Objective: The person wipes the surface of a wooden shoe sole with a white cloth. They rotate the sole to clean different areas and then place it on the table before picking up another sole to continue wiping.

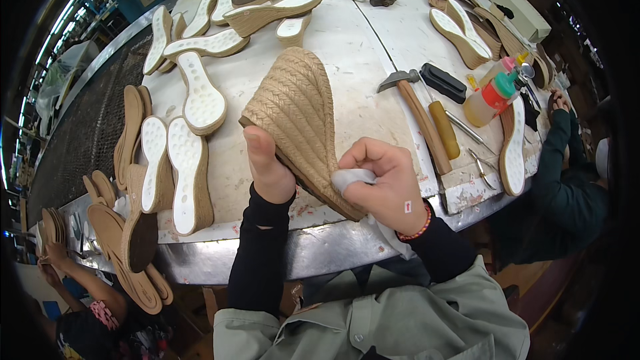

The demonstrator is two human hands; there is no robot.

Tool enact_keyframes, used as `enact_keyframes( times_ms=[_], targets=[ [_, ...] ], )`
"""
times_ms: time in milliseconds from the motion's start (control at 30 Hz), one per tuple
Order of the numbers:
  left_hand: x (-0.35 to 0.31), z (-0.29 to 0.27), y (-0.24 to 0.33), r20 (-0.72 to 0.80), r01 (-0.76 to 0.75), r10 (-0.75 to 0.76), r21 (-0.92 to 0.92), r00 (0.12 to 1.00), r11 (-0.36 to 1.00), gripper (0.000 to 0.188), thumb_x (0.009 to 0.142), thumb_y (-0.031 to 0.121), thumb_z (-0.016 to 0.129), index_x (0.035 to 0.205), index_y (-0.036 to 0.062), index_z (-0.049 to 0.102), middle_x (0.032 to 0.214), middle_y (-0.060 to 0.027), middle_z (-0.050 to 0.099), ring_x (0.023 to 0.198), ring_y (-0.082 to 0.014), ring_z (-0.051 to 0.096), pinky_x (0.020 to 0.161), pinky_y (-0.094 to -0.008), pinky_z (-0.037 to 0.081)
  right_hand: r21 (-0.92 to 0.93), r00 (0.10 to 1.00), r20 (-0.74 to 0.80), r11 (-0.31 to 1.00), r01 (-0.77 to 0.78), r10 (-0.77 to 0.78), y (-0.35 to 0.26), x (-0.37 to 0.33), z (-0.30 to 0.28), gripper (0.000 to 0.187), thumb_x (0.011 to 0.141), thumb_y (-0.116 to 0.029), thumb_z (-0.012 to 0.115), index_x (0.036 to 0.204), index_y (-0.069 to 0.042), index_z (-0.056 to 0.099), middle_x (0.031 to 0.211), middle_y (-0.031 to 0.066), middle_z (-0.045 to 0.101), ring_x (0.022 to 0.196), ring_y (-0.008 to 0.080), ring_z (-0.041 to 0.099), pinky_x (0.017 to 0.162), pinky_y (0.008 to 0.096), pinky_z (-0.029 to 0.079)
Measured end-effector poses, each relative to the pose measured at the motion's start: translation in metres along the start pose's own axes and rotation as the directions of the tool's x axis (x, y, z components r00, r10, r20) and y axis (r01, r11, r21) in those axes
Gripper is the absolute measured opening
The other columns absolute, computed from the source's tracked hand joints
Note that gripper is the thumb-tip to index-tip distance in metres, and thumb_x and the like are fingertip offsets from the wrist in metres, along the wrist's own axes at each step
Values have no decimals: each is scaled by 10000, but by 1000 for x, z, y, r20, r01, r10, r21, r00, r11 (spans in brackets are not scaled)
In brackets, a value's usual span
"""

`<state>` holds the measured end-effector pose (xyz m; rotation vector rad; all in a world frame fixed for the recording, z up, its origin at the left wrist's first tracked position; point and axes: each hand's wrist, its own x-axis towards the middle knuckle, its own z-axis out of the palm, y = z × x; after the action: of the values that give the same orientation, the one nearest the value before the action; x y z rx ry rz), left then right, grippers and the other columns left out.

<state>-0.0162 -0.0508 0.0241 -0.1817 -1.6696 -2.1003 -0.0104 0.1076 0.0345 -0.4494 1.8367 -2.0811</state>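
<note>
Tilted up over the near table edge is a tan, braided wedge sole (297, 110), its woven side facing me. My left hand (268, 163) grips it from the left, thumb along its edge and the other fingers hidden behind. In my right hand (383, 180) a white cloth (352, 177) is pinched between thumb and fingers. The cloth touches the lower right side of the wedge sole, and its loose end hangs below my wrist.
Several wedge soles with white tops (190, 150) lie left and far. At right are a hammer (423, 123), an awl (443, 130), a black brush (443, 82), pincers (481, 170) and a glue bottle (490, 100). Co-workers' hands show at left (57, 257) and right (559, 101).
</note>
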Motion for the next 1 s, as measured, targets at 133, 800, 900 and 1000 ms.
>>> enact_keyframes(
  times_ms=[133, 800, 900, 1000],
  targets=[
    [-2, -3, -1, 57, 20, -19, -22, 998, 1000, 915, 809, 766, 326, 1266, -20, 426, 1176, -116, 539, 1062, -201, 536, 902, -343, 437, -73, 999, 2, 997, 39, -39, -2, -2, -3, 141, 727, 37, 623, 857, 15, 572, 772, -3, 580, 682, 24, 508, 604, 176, 403],
    [-2, -3, -1, 111, -1, 3, -22, 994, 1000, 936, 801, 771, 333, 1287, -26, 403, 1212, -119, 519, 1104, -210, 514, 940, -353, 416, -360, 981, 25, 913, 189, -193, -15, -1, -11, 156, 653, -54, 646, 783, 32, 639, 660, 116, 611, 581, 156, 592, 556, 256, 466],
    [-2, -2, -1, 90, -11, 12, -17, 996, 1000, 925, 811, 762, 326, 1285, -28, 404, 1209, -122, 521, 1102, -213, 515, 940, -355, 415, -390, 971, 38, 891, 233, -237, -14, 1, -9, 151, 663, -52, 639, 788, 34, 639, 667, 113, 618, 588, 144, 592, 560, 254, 468],
    [-1, -2, -1, 28, 6, -6, -19, 1000, 1000, 911, 820, 753, 323, 1281, -28, 408, 1206, -124, 524, 1097, -216, 519, 938, -353, 416, -412, 965, 66, 874, 258, -254, -14, 2, -11, 149, 680, -54, 635, 799, 35, 641, 672, 96, 624, 599, 118, 586, 563, 247, 465]
  ],
)
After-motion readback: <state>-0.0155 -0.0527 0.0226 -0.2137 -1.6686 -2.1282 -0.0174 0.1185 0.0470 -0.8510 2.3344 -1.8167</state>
